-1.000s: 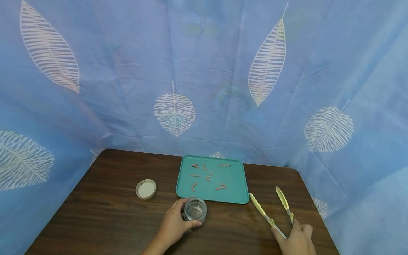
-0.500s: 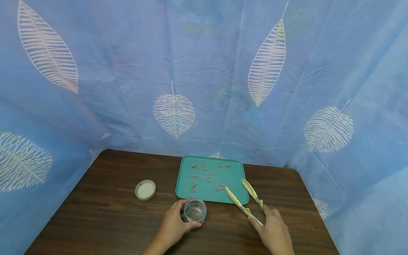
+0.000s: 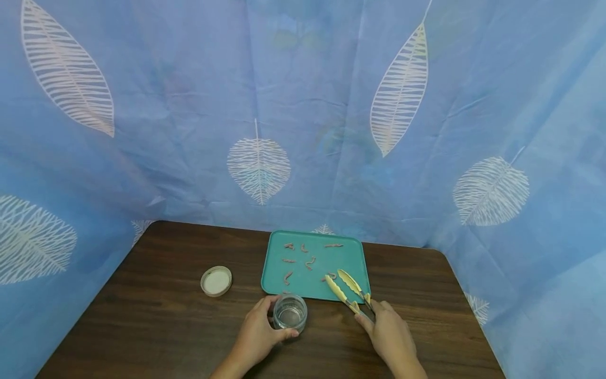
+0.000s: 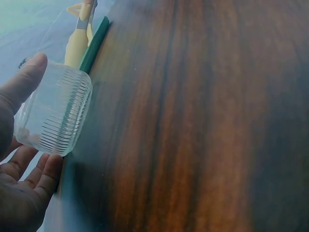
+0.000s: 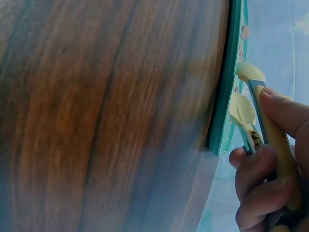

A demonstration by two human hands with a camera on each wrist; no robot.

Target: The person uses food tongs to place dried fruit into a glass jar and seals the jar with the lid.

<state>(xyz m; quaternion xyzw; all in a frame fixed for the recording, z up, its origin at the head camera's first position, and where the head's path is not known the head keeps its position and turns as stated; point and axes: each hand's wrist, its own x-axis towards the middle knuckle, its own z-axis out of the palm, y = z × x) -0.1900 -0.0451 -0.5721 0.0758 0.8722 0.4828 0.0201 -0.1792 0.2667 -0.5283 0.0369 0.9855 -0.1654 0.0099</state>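
Note:
My left hand grips a clear glass jar, its mouth uncovered, at the front edge of the teal tray. In the left wrist view, thumb and fingers span the ribbed jar. With my right hand I hold yellow-tipped tongs, their arms spread apart. The tong tips are over the tray's front right, around a pinkish worm-like piece. Several similar pieces lie scattered on the tray, one of them a curved piece. The right wrist view shows thumb and fingers around the tongs.
A round lid lies left of the tray on the dark wooden table. Behind and beside the table hangs a blue cloth with white leaf prints.
My right hand has carried the tongs left and forward from the table's right side to over the tray, and their tips have drawn closer together. The left hand and jar stay put.

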